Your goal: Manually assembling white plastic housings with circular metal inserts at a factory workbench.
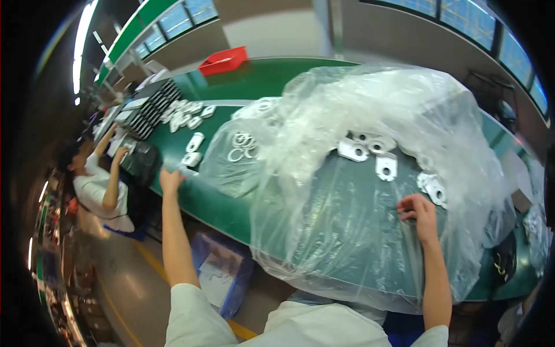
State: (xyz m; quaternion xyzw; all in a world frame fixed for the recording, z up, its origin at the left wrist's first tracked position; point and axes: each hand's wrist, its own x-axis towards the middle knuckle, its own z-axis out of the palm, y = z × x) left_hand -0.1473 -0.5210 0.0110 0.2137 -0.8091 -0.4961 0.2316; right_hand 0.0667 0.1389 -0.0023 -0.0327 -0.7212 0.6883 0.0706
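White parts (386, 166) with round holes are scattered all over this green table (224, 220), a bunch of them just beyond the right hand (420, 215), by the big clear plastic sheeting (276, 185). That hand is loosely open, fingers bent a bit, hovering over or resting on the plastic, can't tell which. Nearest part is just past its fingertips. Left hand (171, 180) is way out at the table's near edge, fingers curled together right by two more white parts; can't really tell if it's gripping one. Further out past it there's a loose pile (188, 113) of the same, plus stacked dark trays (151, 107). Between the hands, closer to the left one, a smaller clear bag (228, 168) has white rings (236, 155) showing through. Blue bin (238, 277) sits below the left hand, and a co-worker (104, 188) is off to that hand's left.
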